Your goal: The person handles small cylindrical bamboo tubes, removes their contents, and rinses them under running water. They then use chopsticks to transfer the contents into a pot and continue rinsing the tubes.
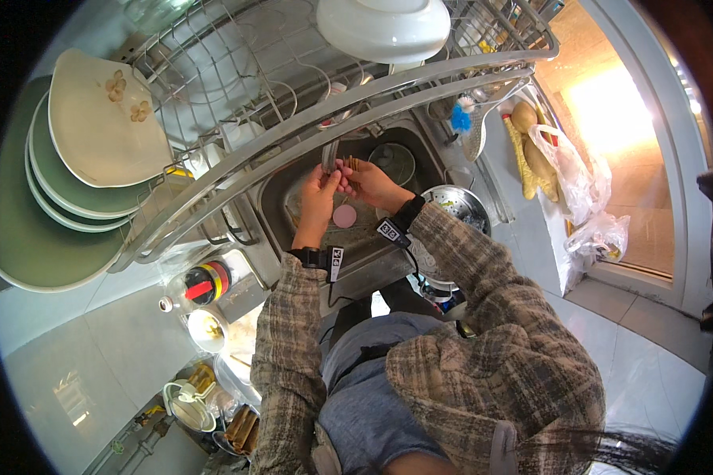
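Both hands are close together over a stainless steel sink [279,205]. My left hand [318,199] has its fingers bent beside a narrow grey metallic piece [330,155], perhaps the faucet spout; whether it grips anything is hidden. My right hand [373,183] pinches a small bundle of thin brownish pieces [352,162], too small to name surely. The fingertips of both hands meet or nearly meet. Below them in the sink lies a round pink disc [344,216]. A round clear container [392,163] stands in the sink's far right corner.
A metal dish rack [333,122] spans above the sink, holding green plates [65,237] and a white bowl [383,29]. At the right are a steel colander [472,205], a perforated ladle [476,139] and plastic bags [564,160]. A clear bottle [178,297] lies at the left.
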Demonstrator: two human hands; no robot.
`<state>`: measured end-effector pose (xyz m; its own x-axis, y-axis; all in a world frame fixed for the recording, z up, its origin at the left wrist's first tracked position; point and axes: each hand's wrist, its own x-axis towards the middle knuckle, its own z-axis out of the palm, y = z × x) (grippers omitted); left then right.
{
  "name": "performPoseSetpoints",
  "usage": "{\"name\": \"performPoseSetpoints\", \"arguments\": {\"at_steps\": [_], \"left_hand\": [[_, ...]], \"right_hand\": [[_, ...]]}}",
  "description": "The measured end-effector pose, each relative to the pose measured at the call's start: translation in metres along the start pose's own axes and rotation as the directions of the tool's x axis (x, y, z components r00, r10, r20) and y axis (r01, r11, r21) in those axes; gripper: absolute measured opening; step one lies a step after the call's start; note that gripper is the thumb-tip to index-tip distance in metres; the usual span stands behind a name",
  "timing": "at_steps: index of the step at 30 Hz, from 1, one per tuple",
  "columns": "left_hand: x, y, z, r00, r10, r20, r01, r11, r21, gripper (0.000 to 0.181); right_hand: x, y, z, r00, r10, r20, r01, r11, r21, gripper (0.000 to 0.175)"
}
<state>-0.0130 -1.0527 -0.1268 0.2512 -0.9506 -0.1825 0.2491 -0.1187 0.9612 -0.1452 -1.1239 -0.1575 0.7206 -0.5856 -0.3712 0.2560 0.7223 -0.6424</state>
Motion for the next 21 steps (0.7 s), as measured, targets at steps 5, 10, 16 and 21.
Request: {"name": "performPoseSetpoints", "arguments": {"at_steps": [5,10,16,21], "left_hand": [[0.006,-0.011,-0.005,0.987,-0.152,-0.056,0.145,0.982,-0.123,0.023],[0.012,-0.037,-0.024,0.989,-0.036,-0.144,0.040,0.999,0.025,0.029],[0.000,-0.046,-0.034,0.958,-0.120,-0.262,0.120,0.993,-0.016,0.028],[-0.012,-0.029,-0.022,0.952,-0.074,-0.296,0.095,0.994,0.055,0.027]], "right_hand": [[-0.004,-0.003,-0.016,0.990,0.121,0.068,-0.115,0.989,-0.093,0.020],[0.006,0.004,-0.007,0.993,0.103,0.055,-0.105,0.994,0.035,0.021],[0.006,0.003,0.024,0.999,-0.013,0.039,0.008,0.991,0.137,0.016],[0.008,0.001,0.018,0.987,0.148,0.069,-0.150,0.988,0.032,0.019]]}}
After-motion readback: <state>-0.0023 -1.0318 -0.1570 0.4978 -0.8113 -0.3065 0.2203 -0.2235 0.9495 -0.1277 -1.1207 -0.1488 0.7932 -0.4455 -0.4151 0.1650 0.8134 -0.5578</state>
